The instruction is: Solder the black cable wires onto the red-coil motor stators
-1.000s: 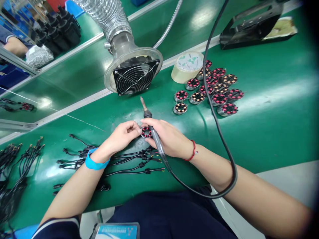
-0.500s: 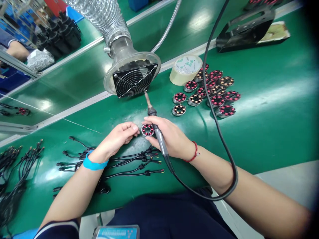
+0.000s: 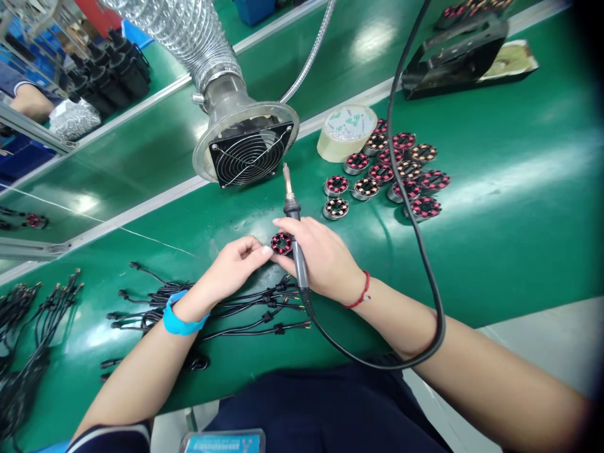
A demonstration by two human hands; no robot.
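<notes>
**Both hands meet on a wound ring at mid-frame, iron tip raised**

The right hand sits at the centre of the frame, its fingers closed around the handle of a soldering iron; the iron's tip points up the frame toward the fume fan, clear of the bench; its black cable loops off to the right and runs up to the top edge. The left hand comes in from the lower left, fingertips drawn together and pinching the left edge of a small wound ring; the ring lies just above the green bench between the two hands, and the right forefinger touches its right side. A blue wristband circles the left wrist; a red cord circles the right. Black wire leads lie on the bench just below the hands. A cluster of like rings rests to the upper right, beside a roll of tape; a black stand lies near the top right. Another person's arm shows at the upper left.
</notes>
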